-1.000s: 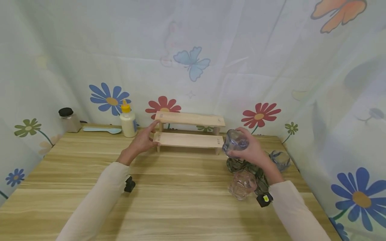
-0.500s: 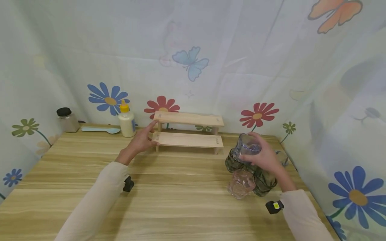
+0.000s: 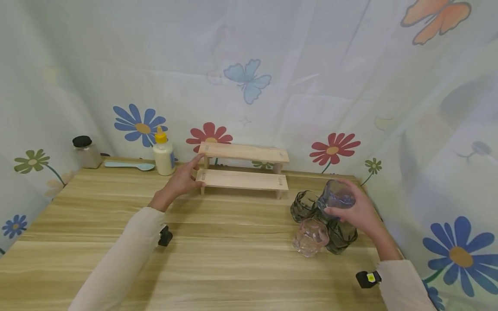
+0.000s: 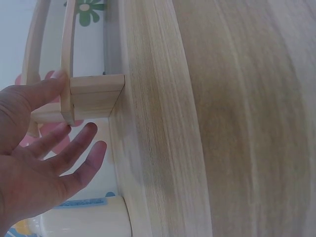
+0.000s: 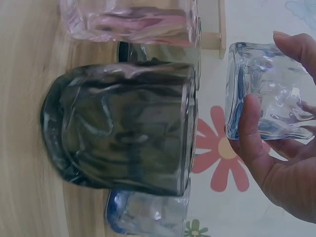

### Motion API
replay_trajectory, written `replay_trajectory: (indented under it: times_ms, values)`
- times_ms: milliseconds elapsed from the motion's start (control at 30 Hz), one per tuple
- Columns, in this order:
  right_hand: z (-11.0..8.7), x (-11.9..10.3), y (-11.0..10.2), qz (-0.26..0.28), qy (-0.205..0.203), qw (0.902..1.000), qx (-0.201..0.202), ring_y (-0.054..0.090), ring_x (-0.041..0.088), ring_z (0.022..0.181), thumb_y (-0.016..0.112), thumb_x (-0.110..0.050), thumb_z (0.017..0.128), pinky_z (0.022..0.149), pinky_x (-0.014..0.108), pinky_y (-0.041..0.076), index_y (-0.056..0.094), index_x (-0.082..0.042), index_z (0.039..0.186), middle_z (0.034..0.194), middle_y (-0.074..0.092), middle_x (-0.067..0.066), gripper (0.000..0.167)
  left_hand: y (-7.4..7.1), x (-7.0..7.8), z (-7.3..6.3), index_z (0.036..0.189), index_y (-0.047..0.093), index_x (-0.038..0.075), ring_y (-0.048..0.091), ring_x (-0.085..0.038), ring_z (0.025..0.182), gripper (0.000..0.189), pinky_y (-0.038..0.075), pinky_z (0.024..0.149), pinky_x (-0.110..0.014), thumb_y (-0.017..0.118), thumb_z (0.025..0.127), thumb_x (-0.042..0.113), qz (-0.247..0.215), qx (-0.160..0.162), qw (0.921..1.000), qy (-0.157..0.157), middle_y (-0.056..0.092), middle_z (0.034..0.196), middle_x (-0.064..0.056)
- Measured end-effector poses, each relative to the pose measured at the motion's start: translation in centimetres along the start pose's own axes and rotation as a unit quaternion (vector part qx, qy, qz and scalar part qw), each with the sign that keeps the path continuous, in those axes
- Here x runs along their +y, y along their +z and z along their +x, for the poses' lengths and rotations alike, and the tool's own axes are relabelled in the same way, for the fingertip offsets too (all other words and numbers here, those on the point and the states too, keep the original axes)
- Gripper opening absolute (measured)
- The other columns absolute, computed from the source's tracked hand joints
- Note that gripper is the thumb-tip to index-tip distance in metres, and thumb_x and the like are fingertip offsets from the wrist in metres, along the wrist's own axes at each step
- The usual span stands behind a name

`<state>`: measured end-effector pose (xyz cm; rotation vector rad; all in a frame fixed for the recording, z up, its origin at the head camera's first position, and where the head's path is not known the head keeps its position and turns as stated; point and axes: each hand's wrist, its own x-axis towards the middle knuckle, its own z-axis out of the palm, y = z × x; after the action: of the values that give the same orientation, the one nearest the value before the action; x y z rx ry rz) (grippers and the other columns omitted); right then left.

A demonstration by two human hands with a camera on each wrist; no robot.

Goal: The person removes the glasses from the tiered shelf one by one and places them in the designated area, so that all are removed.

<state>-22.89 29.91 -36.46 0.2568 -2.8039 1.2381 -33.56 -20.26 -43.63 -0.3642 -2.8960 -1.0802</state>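
My right hand (image 3: 362, 211) holds a wavy bluish glass tumbler (image 3: 335, 194) between thumb and fingers, raised above the group of glasses. Below it stand two dark green glasses (image 3: 302, 208), and a pink glass (image 3: 309, 238) is in front of them. Another bluish glass (image 5: 148, 212) shows beside a green glass (image 5: 123, 128) in the right wrist view; the hand and held glass hide it in the head view. My left hand (image 3: 180, 178) grips the left end of a two-tier wooden shelf (image 3: 245, 179), thumb on the lower board's edge, other fingers spread.
On the table (image 3: 218, 259), left of the shelf, stand a squeeze bottle (image 3: 164, 157) with a yellow cap and a black-lidded jar (image 3: 87, 153). A light blue spoon (image 3: 130, 165) lies between them. A flowered curtain (image 3: 249, 43) closes off the back and sides.
The right hand has carried the bluish glass rightward and toward me, from beside the shelf's right end to over the far-right glasses. My left hand stays at the shelf's left end.
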Motion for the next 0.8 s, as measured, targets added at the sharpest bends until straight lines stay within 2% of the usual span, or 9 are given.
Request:
replay_trajectory:
  times_ms: [300,567,800]
  values:
    - [-1.6,2.0,-1.4,-0.031,0.015,0.9993,0.014,0.068,0.022,0.059,0.084,-0.027,0.082,0.056,0.037,0.058,0.030,-0.018,0.155,0.136,0.052,0.030,0.092,0.1,0.0,-0.1,0.160,0.019,0.019,0.067,-0.042,0.097,0.097,0.056,0.083,-0.051,0.080,0.085,0.012,-0.001,0.001,1.0000,0.002,0.051,0.136,-0.033]
    - [-2.8,3.0,-2.9,-0.030,0.028,0.9988,0.026,0.069,0.040,0.092,0.083,-0.026,0.083,0.057,0.031,0.059,0.026,-0.015,0.157,0.139,0.047,0.034,0.094,0.0,0.0,-0.1,0.160,0.019,0.019,0.067,-0.043,0.098,0.096,0.055,0.086,-0.053,0.079,0.085,0.012,0.000,0.002,1.0000,0.004,0.051,0.136,-0.033]
    - [-3.7,4.3,-3.6,-0.047,0.045,0.9971,0.038,0.071,0.032,0.083,0.083,-0.028,0.083,0.058,0.034,0.060,0.025,-0.013,0.156,0.138,0.047,0.034,0.095,0.0,-0.1,0.0,0.160,0.018,0.018,0.067,-0.043,0.098,0.096,0.055,0.086,-0.053,0.079,0.085,0.012,0.003,0.000,1.0000,0.006,0.051,0.137,-0.034]
